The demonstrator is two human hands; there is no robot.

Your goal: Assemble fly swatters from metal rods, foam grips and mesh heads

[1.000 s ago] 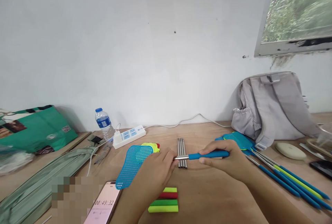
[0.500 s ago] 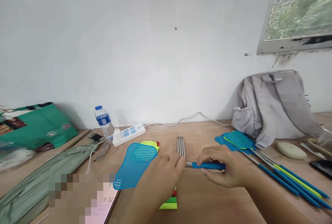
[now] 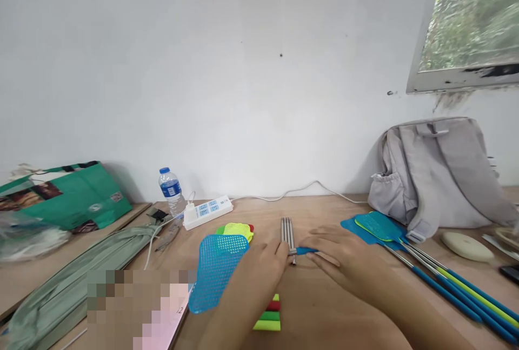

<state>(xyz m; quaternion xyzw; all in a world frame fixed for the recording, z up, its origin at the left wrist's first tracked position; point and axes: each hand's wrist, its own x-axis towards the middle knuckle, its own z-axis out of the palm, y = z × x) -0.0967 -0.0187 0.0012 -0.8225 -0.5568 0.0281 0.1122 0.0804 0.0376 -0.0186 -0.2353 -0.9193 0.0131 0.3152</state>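
Observation:
My left hand (image 3: 263,263) is closed around the metal shaft of a blue fly swatter, whose mesh head (image 3: 219,269) sticks out to the left. My right hand (image 3: 344,261) wraps the swatter's blue handle (image 3: 307,250), and most of that handle is hidden under the palm and fingers. Just beyond the left fingertips, several metal rods (image 3: 287,231) lie side by side, pointing at the wall. Yellow, red and green handles (image 3: 268,316) show beside my left forearm. Behind the blue mesh lies a yellow swatter head (image 3: 237,230), with green and red edges under it.
More blue and yellow-green swatters (image 3: 441,271) lie at the right, near a grey backpack (image 3: 438,177) and a pale oval object (image 3: 467,246). A power strip (image 3: 208,212), a water bottle (image 3: 170,188), a green bag (image 3: 89,193) and a pink-screened device (image 3: 170,317) are at the left.
My right hand has flattened over the blue handle, which now shows only a short piece. The blue mesh head has tilted a little. The whole view has shifted slightly.

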